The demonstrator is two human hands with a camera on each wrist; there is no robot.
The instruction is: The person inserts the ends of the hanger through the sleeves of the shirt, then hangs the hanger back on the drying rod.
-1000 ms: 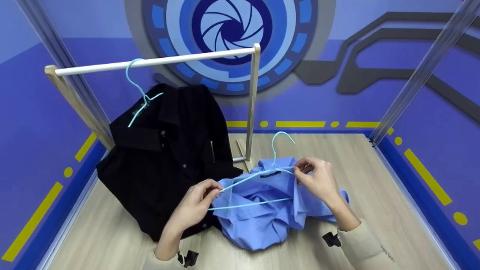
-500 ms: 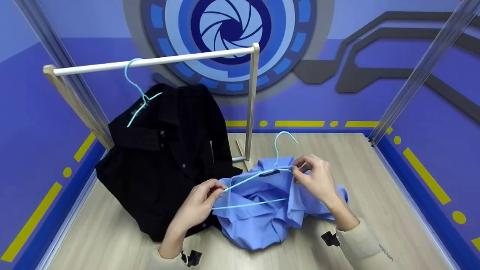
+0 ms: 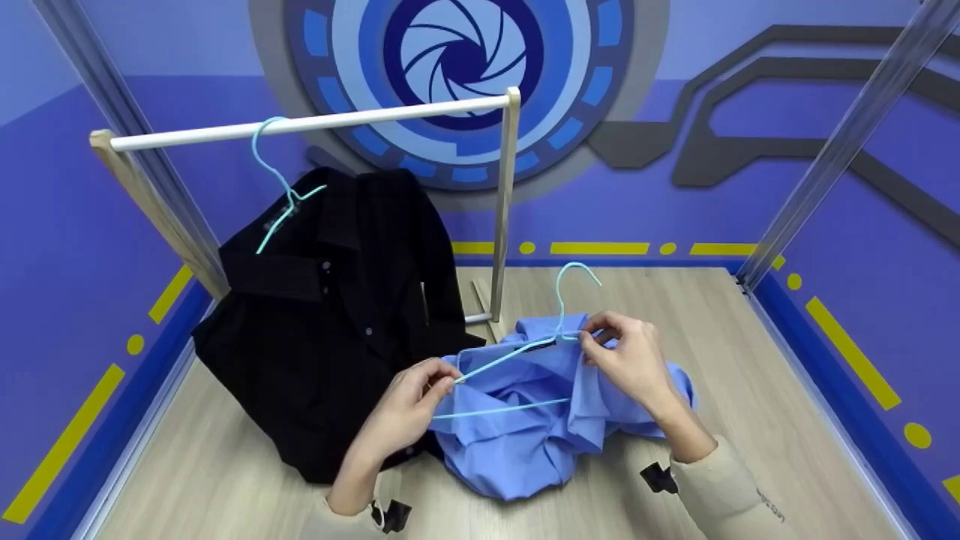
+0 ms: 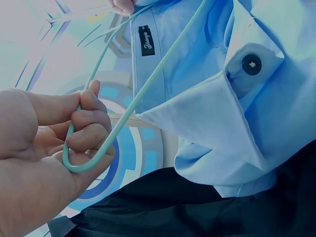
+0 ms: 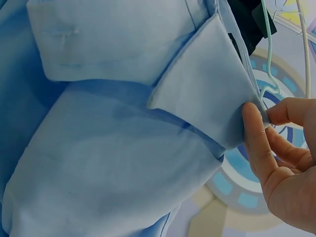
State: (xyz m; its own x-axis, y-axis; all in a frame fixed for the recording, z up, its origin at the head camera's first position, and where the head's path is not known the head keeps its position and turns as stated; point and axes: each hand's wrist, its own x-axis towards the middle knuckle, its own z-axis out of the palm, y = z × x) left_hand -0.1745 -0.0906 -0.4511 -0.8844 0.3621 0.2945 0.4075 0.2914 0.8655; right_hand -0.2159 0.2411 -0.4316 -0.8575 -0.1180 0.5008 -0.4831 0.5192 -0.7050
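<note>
My left hand grips the left end of a mint-green clothes hanger, whose hook points up. In the left wrist view, fingers curl round the hanger's bent corner, which lies outside the shirt. The hanger's other end goes into the neck of a crumpled light blue shirt and is hidden there. My right hand pinches the collar of this shirt between thumb and fingers, close to the hanger's neck. Inside the collar is a dark label; a dark button shows on the shirt.
To the left, a black shirt hangs on another mint-green hanger from the white bar of a wooden-sided rack. Its lower part reaches the wood-look table beside the blue shirt. Blue printed walls enclose the table.
The hanger has slid a little to the right, deeper into the blue shirt's neck, with my left hand following it. My right hand stays at the collar, shifted slightly left.
</note>
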